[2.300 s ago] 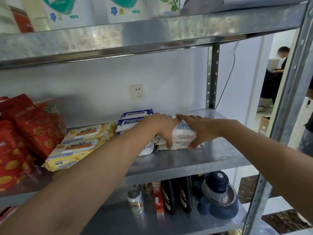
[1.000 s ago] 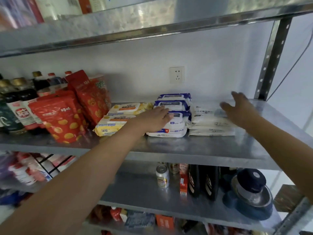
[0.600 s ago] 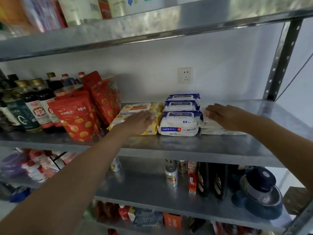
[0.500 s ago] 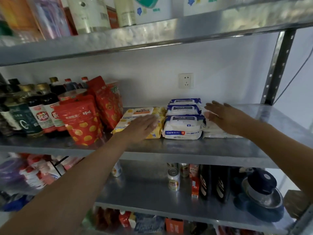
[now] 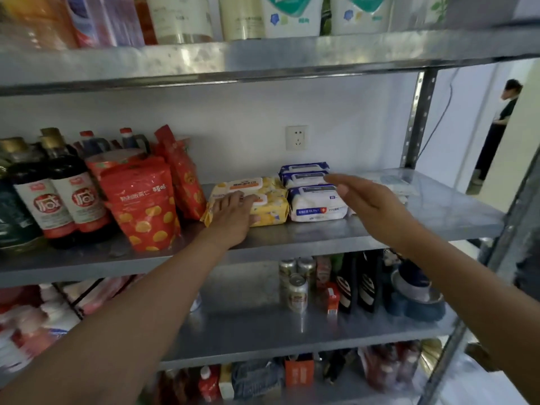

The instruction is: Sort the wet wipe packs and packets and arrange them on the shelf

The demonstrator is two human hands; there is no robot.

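Yellow wipe packs (image 5: 264,200) lie under the flat left hand (image 5: 233,213); right hand (image 5: 366,203) hovers spread, empty.

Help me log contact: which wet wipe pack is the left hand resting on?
The front yellow pack, orange-labelled, under the left hand; the blue-and-white packs lie to its right, untouched.
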